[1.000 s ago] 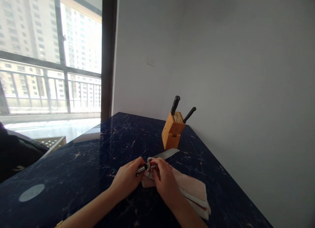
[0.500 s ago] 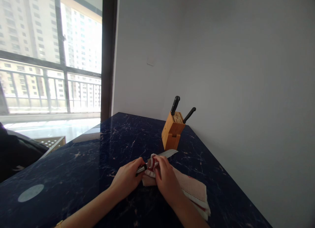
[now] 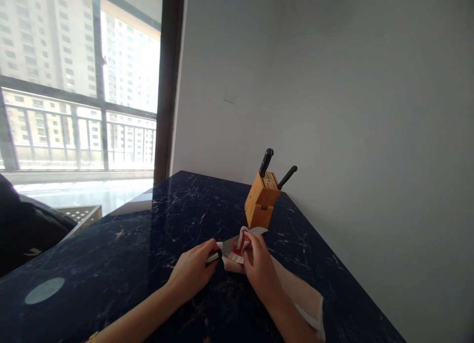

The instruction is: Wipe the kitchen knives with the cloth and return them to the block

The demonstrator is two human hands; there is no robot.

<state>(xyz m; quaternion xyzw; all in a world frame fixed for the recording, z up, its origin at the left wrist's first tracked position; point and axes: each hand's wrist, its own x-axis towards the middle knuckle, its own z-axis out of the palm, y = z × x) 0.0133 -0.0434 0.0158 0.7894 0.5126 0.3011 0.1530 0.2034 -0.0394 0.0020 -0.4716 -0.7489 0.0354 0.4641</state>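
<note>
My left hand (image 3: 195,267) is closed around the dark handle of a kitchen knife (image 3: 230,244), whose blade points away to the right. A pink and white towel (image 3: 296,288) is folded over the middle of the blade, pinched there by my right hand (image 3: 260,267). The blade's tip shows beyond the cloth, close to the foot of a wooden knife block (image 3: 258,205). The rest of the towel trails under my right forearm on the table. Part of the handle is hidden inside my left fist.
Two black-handled knives stand in the block, one handle (image 3: 266,162) upright and one leaning right. The dark blue marbled table (image 3: 185,205) meets a grey wall on the right. A pale oval patch (image 3: 45,290) lies at left, near a dark garment (image 3: 22,224) and a lattice-seated chair.
My right hand has slid the towel along the blade toward the tip, baring more blade beside the handle. My left hand keeps its grip. The view has shifted slightly.
</note>
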